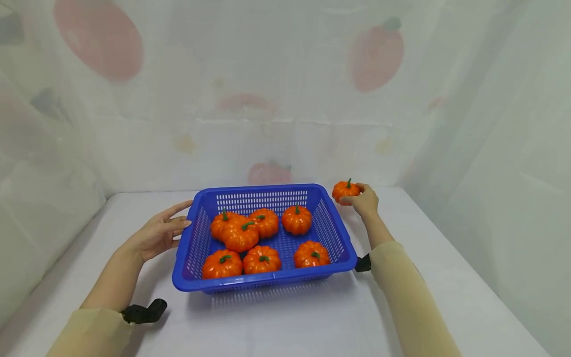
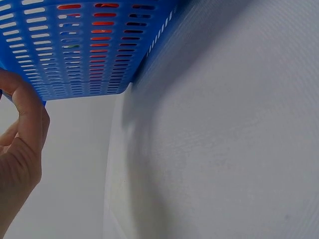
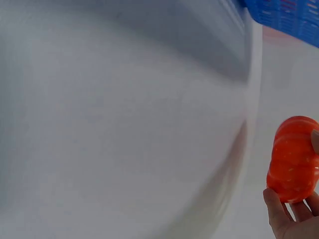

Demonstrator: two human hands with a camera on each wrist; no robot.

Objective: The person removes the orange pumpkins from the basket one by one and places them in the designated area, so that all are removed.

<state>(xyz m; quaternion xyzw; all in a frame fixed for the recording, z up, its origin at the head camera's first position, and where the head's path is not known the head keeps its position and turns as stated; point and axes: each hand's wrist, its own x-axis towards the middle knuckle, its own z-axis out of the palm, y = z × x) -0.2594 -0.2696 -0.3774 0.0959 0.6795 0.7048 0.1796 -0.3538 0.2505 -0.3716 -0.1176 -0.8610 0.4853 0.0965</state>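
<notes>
The right hand [image 1: 367, 202] pinches 1 pumpkin [image 1: 343, 190] beside the basket's [image 1: 267, 279] far-right corner; even thumb-and-finger pressure should steady it. The left hand's [image 1: 157, 232] fingers touch the left rim; whether they grip is unclear.

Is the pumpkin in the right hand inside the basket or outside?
Outside. The right hand holds that pumpkin right of the blue basket; the right wrist view shows them apart.

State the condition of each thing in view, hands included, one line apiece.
Basket: opening upward, part filled.
Seven pumpkins: inside the basket, stems showing.
Other pumpkin: held outside the basket, stem up.
Left hand: touching the basket's left side.
Right hand: gripping the other pumpkin.
</notes>
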